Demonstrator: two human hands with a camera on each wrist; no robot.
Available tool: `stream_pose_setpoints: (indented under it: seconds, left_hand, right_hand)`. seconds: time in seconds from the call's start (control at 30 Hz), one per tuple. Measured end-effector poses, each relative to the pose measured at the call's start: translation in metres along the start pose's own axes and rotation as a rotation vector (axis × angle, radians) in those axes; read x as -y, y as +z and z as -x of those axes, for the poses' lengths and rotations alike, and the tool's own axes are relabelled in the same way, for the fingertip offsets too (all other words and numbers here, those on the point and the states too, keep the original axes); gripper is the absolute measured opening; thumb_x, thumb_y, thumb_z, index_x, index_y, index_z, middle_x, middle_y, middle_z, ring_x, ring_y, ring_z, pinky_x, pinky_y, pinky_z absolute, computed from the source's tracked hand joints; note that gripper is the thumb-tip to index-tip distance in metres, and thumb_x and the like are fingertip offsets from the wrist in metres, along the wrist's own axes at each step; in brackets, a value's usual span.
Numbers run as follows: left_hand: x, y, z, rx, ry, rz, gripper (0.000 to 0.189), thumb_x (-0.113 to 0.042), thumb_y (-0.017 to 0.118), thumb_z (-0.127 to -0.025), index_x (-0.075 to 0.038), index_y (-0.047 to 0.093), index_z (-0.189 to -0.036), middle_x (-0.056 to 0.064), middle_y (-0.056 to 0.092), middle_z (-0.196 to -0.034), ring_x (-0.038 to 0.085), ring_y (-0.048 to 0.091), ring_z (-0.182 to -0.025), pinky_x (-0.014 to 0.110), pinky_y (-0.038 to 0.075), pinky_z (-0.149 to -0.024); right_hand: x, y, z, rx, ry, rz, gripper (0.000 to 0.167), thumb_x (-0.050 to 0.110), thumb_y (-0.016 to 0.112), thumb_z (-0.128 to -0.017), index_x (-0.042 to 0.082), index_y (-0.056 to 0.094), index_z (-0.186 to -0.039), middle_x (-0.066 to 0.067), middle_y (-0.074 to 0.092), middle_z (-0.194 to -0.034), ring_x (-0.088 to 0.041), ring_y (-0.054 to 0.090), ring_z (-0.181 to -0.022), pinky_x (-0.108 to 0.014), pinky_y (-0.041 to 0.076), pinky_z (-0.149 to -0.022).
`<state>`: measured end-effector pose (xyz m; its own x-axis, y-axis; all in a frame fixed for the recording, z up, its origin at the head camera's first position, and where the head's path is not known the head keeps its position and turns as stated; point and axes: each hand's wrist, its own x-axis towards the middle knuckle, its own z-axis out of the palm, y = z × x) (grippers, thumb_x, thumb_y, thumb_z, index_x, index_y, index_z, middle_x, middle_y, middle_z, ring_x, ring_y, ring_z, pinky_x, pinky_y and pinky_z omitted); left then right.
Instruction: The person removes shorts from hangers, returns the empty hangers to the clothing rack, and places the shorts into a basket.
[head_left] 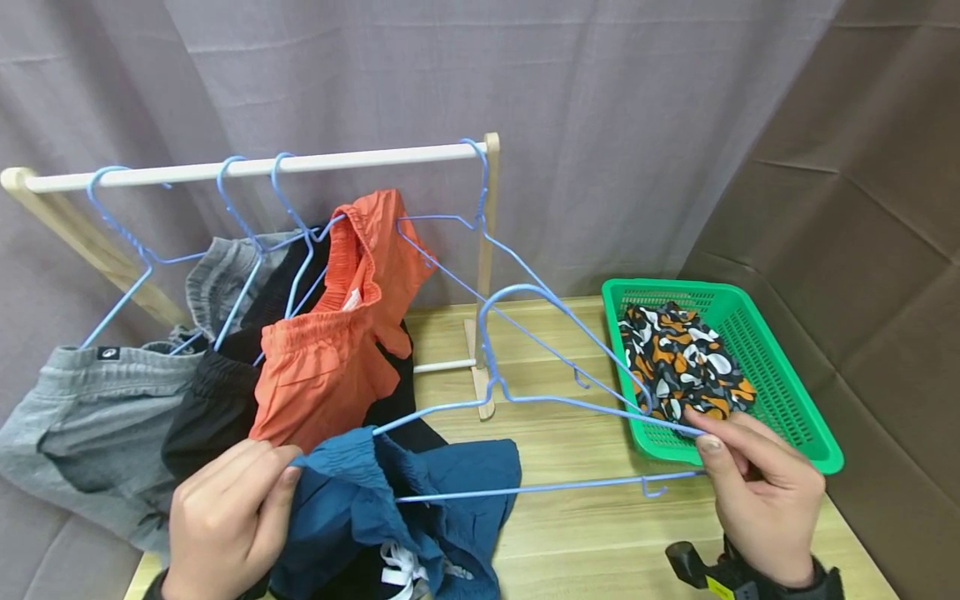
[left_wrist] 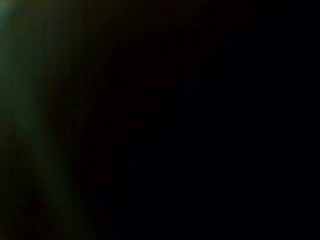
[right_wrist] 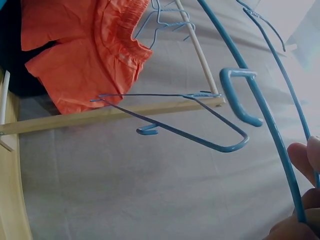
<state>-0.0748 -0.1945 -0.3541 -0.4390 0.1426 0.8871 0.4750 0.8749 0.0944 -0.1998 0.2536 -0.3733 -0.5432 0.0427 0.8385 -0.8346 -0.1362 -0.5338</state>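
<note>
My left hand [head_left: 225,508] grips the waistband of dark blue shorts [head_left: 337,492] with white drawstrings. One end of a blue wire hanger [head_left: 540,487] sits inside that waistband, its hook pointing up. At the other end of the hanger, my right hand [head_left: 765,483] pinches the wire corner between thumb and fingers. The right wrist view shows the same hanger [right_wrist: 270,115] close up, with my right fingers [right_wrist: 300,157] at its wire. The left wrist view is almost entirely dark.
Behind the shorts stands a rack with a white rail [head_left: 375,157]. Orange shorts [head_left: 322,367], grey shorts [head_left: 112,433] and black clothing hang there; a bare hanger [head_left: 525,268] is at its right end. A green basket [head_left: 798,392] holds a patterned garment [head_left: 682,358].
</note>
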Motion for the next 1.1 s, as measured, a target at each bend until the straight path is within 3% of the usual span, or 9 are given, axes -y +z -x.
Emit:
stream_pose_setpoints:
  seconds: [0.2, 0.4, 0.5, 0.67, 0.73, 0.93, 1.1]
  left_hand:
    - [0.004, 0.001, 0.001, -0.040, 0.020, 0.023, 0.049, -0.032, 0.051, -0.117, -0.002, 0.072, -0.085, 0.002, 0.061, -0.073, 0.017, 0.051, -0.061, 0.033, 0.043, -0.056]
    - [0.009, 0.002, 0.002, -0.026, 0.004, 0.000, 0.047, -0.031, 0.051, -0.116, -0.004, 0.073, -0.085, 0.003, 0.064, -0.075, 0.019, 0.056, -0.062, 0.036, 0.046, -0.059]
    - [0.011, 0.000, 0.004, 0.001, -0.020, -0.063, 0.047, -0.031, 0.050, -0.117, -0.005, 0.072, -0.086, 0.004, 0.066, -0.077, 0.022, 0.061, -0.063, 0.040, 0.048, -0.061]
    - [0.013, -0.003, 0.007, 0.050, -0.068, -0.156, 0.048, -0.033, 0.047, -0.118, -0.005, 0.070, -0.086, 0.004, 0.064, -0.074, 0.021, 0.059, -0.060, 0.041, 0.049, -0.057]
    - [0.013, -0.005, 0.009, 0.060, -0.083, -0.179, 0.048, -0.033, 0.047, -0.118, -0.005, 0.069, -0.086, 0.002, 0.061, -0.072, 0.019, 0.056, -0.057, 0.040, 0.048, -0.054]
    - [0.013, -0.008, 0.011, 0.057, -0.109, -0.239, 0.048, -0.034, 0.046, -0.118, -0.006, 0.065, -0.084, 0.001, 0.055, -0.069, 0.017, 0.046, -0.050, 0.037, 0.041, -0.046]
    - [0.014, -0.012, 0.011, 0.039, -0.117, -0.273, 0.047, -0.033, 0.047, -0.117, -0.005, 0.063, -0.082, 0.004, 0.057, -0.070, 0.019, 0.046, -0.048, 0.038, 0.041, -0.044]
  right_hand:
    - [-0.003, 0.000, -0.005, -0.018, -0.016, -0.041, 0.014, -0.021, 0.071, -0.092, -0.031, 0.068, -0.101, -0.005, 0.055, -0.072, -0.007, 0.038, -0.065, -0.015, 0.015, -0.052]
    - [0.000, -0.003, -0.011, -0.042, -0.003, -0.057, 0.013, -0.023, 0.071, -0.091, -0.031, 0.068, -0.100, -0.009, 0.070, -0.082, -0.009, 0.043, -0.066, -0.018, 0.016, -0.051]
    - [0.004, -0.008, -0.016, -0.040, 0.014, -0.049, 0.012, -0.025, 0.069, -0.090, -0.032, 0.068, -0.099, -0.008, 0.068, -0.080, -0.009, 0.043, -0.065, -0.018, 0.016, -0.051]
    - [0.011, -0.018, -0.024, -0.001, 0.028, -0.004, 0.010, -0.028, 0.065, -0.088, -0.032, 0.068, -0.097, -0.002, 0.050, -0.067, -0.006, 0.037, -0.062, -0.014, 0.015, -0.051]
    - [0.013, -0.021, -0.027, 0.031, 0.039, 0.063, 0.010, -0.028, 0.064, -0.088, -0.031, 0.069, -0.097, -0.001, 0.047, -0.067, -0.005, 0.036, -0.061, -0.015, 0.015, -0.049]
    - [0.019, -0.037, -0.031, 0.091, 0.153, 0.359, 0.014, -0.030, 0.064, -0.089, -0.024, 0.073, -0.099, 0.005, 0.064, -0.080, -0.003, 0.034, -0.052, -0.023, 0.019, -0.041]
    - [0.027, -0.051, -0.043, 0.139, 0.178, 0.445, 0.018, -0.028, 0.063, -0.092, -0.021, 0.074, -0.105, 0.010, 0.063, -0.083, -0.003, 0.032, -0.047, -0.021, 0.017, -0.039]
